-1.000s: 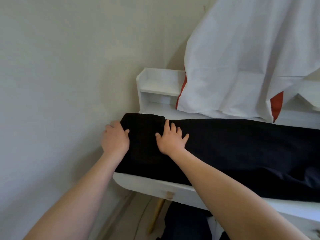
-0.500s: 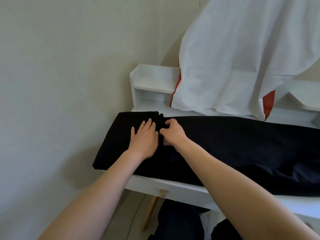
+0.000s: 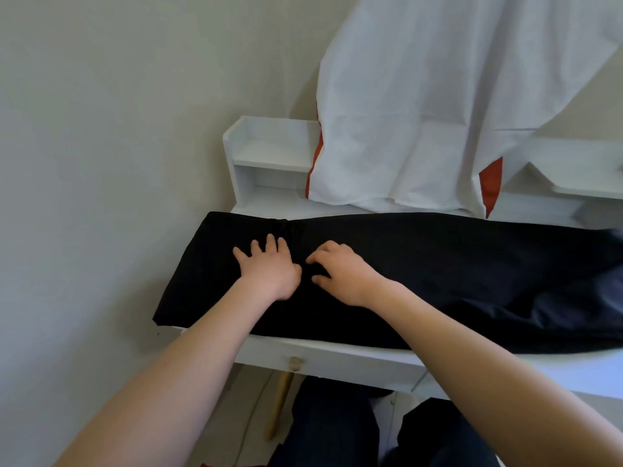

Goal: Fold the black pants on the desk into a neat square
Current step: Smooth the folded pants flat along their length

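The long black fabric pants (image 3: 438, 271) lie stretched lengthwise across the white tabletop (image 3: 573, 372), and their left end spills past the edge by the wall. The left hand (image 3: 269, 271) lies flat on them, fingers spread and straight, pressing the cloth down. The right hand (image 3: 340, 274) sits just beside it, fingers bent onto the fabric; whether they pinch a fold, I cannot tell. It looks soft, light and floppy, likely to slide and wrinkle. Best taken at the two corners of that left end, one per hand.
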A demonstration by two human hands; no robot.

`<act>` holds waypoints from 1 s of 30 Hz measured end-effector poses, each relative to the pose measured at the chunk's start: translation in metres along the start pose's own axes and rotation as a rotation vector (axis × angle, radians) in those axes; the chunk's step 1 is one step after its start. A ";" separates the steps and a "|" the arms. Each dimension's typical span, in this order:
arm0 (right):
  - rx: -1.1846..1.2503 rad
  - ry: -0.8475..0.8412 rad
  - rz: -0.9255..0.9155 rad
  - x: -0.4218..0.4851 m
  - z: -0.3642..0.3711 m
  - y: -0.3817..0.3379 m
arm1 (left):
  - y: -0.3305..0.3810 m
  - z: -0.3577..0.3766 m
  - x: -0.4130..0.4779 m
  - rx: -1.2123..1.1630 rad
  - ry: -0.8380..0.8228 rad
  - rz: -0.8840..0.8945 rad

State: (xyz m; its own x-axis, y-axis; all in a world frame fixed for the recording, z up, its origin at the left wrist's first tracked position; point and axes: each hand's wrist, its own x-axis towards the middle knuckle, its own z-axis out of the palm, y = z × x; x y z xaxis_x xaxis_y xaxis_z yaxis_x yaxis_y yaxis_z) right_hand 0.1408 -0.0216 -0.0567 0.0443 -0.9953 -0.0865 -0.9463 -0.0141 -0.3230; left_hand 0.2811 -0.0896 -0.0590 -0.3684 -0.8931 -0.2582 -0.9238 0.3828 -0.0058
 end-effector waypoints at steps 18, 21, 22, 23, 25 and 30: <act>-0.077 -0.012 -0.197 -0.081 -0.024 0.035 | 0.077 -0.014 0.058 -0.146 0.190 0.257; -0.165 0.040 -0.250 -0.088 -0.022 0.042 | 0.085 -0.020 0.070 -0.150 0.140 0.197; -0.179 0.053 -0.261 -0.089 -0.020 0.043 | 0.086 -0.021 0.072 -0.141 0.169 0.182; -0.182 0.065 -0.270 -0.091 -0.020 0.043 | 0.089 -0.022 0.074 -0.135 0.207 0.167; -0.173 0.082 -0.286 -0.092 -0.019 0.042 | 0.094 -0.025 0.077 -0.154 0.261 0.146; -0.137 0.092 -0.306 -0.092 -0.019 0.043 | 0.100 -0.022 0.087 -0.258 0.199 0.181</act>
State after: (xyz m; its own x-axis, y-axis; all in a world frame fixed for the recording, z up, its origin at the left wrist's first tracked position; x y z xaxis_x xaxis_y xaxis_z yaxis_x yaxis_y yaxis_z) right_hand 0.0897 0.0676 -0.0450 0.3093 -0.9474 0.0823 -0.9282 -0.3196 -0.1903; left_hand 0.1546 -0.1340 -0.0604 -0.5177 -0.8547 -0.0393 -0.8283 0.4892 0.2731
